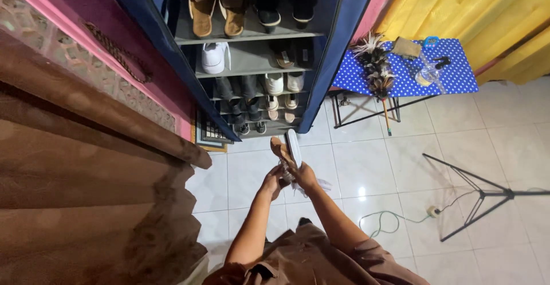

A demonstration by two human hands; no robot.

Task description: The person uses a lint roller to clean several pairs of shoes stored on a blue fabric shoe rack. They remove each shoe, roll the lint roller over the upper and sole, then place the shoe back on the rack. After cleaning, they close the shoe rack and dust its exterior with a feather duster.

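Note:
Both my hands are raised in front of me over the white tiled floor, holding one white shoe (293,146) with a tan sole turned up. My left hand (273,181) grips it from the left side. My right hand (305,176) grips its lower end, with laces or a strap hanging below. The shoe points toward the bottom shelves of a fabric shoe rack (321,33) with a dark blue cover, which stands just beyond. The rack's grey shelves carry brown sandals (217,13), black shoes (268,4), a white sneaker (215,57) and several smaller pairs lower down.
A brown curtain (86,193) fills the left. A small folding table with a blue dotted cloth (458,73) stands right of the rack, holding a feather duster (375,67) and small items. A black tripod (481,196) and a green cable (384,222) are on the floor at right. Yellow curtains (487,16) hang behind.

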